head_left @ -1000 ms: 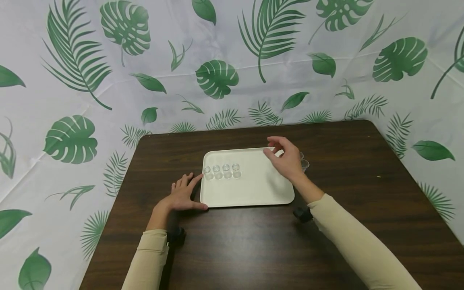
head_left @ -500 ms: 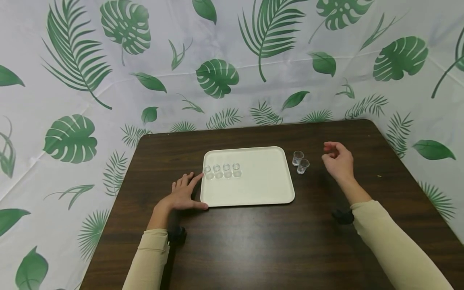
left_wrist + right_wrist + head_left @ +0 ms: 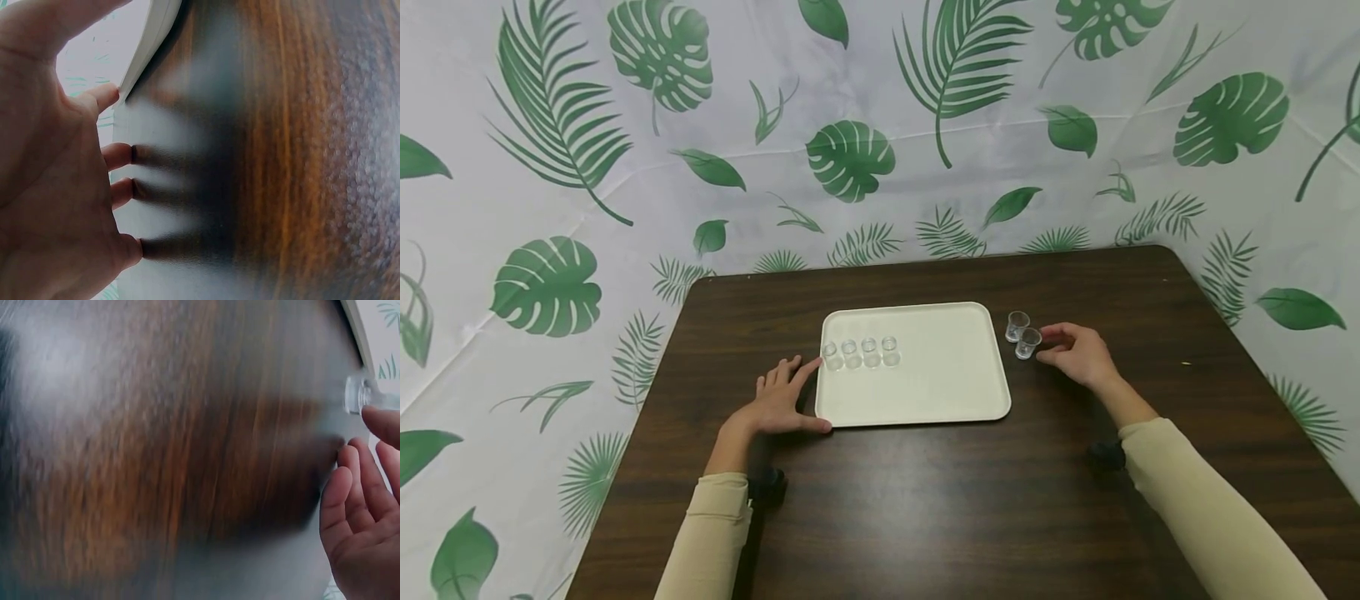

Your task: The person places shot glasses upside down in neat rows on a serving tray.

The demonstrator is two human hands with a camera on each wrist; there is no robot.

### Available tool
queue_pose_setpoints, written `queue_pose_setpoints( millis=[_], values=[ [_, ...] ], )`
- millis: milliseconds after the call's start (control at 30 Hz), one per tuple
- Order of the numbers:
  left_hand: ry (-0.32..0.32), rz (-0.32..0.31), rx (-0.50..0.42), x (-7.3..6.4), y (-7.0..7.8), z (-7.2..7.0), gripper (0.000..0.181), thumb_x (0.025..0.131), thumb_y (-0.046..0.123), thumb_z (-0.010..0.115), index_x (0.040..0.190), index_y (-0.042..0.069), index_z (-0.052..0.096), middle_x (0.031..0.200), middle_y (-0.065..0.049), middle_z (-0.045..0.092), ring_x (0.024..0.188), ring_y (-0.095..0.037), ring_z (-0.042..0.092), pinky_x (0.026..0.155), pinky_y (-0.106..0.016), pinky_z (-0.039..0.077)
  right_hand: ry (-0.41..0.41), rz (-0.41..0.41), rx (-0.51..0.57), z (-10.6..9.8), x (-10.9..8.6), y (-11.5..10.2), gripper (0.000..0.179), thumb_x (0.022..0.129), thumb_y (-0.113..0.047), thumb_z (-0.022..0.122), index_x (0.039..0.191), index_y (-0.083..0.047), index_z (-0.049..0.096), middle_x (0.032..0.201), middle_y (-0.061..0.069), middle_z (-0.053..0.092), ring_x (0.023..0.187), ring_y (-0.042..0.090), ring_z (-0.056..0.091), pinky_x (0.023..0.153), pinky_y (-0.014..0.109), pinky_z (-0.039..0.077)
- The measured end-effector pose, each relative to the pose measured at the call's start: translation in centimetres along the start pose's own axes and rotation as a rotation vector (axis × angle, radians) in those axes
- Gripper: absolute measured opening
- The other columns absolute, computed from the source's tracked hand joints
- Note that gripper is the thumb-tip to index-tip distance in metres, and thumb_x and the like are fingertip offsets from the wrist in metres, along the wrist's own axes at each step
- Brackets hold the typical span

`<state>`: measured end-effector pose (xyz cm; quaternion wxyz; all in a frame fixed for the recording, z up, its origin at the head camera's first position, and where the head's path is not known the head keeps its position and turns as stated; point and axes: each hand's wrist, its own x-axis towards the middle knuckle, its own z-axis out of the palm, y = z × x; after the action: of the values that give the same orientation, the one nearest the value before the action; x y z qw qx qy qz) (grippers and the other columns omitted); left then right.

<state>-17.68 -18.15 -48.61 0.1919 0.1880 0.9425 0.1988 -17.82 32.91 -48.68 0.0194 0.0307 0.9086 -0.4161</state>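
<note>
My left hand (image 3: 773,408) rests at the left end of a white tray (image 3: 925,400), fingers spread. Its index finger and thumb touch the tray's edge, while the other fingertips (image 3: 122,190) stand on the table in the left wrist view. A row of several small clear cups (image 3: 870,353) stands on the tray's left half. Two more clear cups are close together on the table right of the tray: a rear cup (image 3: 1017,325) and a front cup (image 3: 1027,344). My right hand (image 3: 1081,357) is just right of the front cup (image 3: 355,394), thumb and fingers parted beside it, not gripping it.
Everything stands on a dark wood-grain table (image 3: 910,508) with rounded far corners. Behind it hangs a white cloth (image 3: 760,200) printed with green leaves. A black wrist camera (image 3: 769,487) sits beneath the left wrist.
From above the tray's right side, my right hand has swung right past the two loose cups, then come back left and lower beside the front one. The left hand has stayed still.
</note>
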Motion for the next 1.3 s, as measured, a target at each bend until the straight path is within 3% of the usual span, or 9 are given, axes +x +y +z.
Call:
queue_pose_setpoints(
  millis=[133, 633, 1033, 1300],
  values=[
    [0.011, 0.01, -0.001, 0.0, -0.1, 0.0, 0.113, 0.072, 0.064, 0.077, 0.158, 0.024, 0.017, 0.16, -0.023, 0.01, 0.144, -0.047, 0.005, 0.106, -0.072, 0.005, 0.001, 0.006, -0.008, 0.7, 0.2, -0.1, 0.044, 0.083, -0.015, 0.079, 0.12, 0.003, 0.064, 0.116, 0.025, 0.064, 0.095, 0.034, 0.064, 0.069, 0.026, 0.048],
    [0.006, 0.008, -0.01, 0.1, -0.1, 0.0, 0.112, 0.072, 0.063, 0.077, 0.159, 0.025, 0.017, 0.161, -0.021, 0.009, 0.145, -0.046, 0.004, 0.106, -0.072, 0.003, 0.027, 0.029, -0.042, 1.6, 0.0, -0.6, 0.04, 0.081, -0.02, 0.082, 0.115, -0.003, 0.068, 0.102, 0.019, 0.066, 0.091, 0.03, 0.06, 0.073, 0.035, 0.043],
    [0.009, 0.012, -0.014, 0.0, -0.2, 0.0, 0.113, 0.071, 0.064, 0.077, 0.158, 0.024, 0.017, 0.161, -0.021, 0.009, 0.145, -0.046, 0.004, 0.106, -0.072, 0.003, 0.036, 0.006, -0.057, 1.8, -0.1, -0.3, 0.037, 0.084, -0.02, 0.079, 0.116, -0.004, 0.069, 0.113, 0.022, 0.065, 0.094, 0.033, 0.061, 0.076, 0.038, 0.044],
    [0.01, 0.012, -0.023, 0.0, -0.1, 0.0, 0.113, 0.071, 0.064, 0.077, 0.158, 0.024, 0.018, 0.161, -0.021, 0.009, 0.145, -0.046, 0.005, 0.106, -0.072, 0.003, 0.024, -0.001, -0.077, 1.8, -0.1, -0.1, 0.036, 0.086, -0.023, 0.077, 0.115, -0.005, 0.068, 0.108, 0.02, 0.065, 0.094, 0.032, 0.061, 0.076, 0.039, 0.044]
  ],
)
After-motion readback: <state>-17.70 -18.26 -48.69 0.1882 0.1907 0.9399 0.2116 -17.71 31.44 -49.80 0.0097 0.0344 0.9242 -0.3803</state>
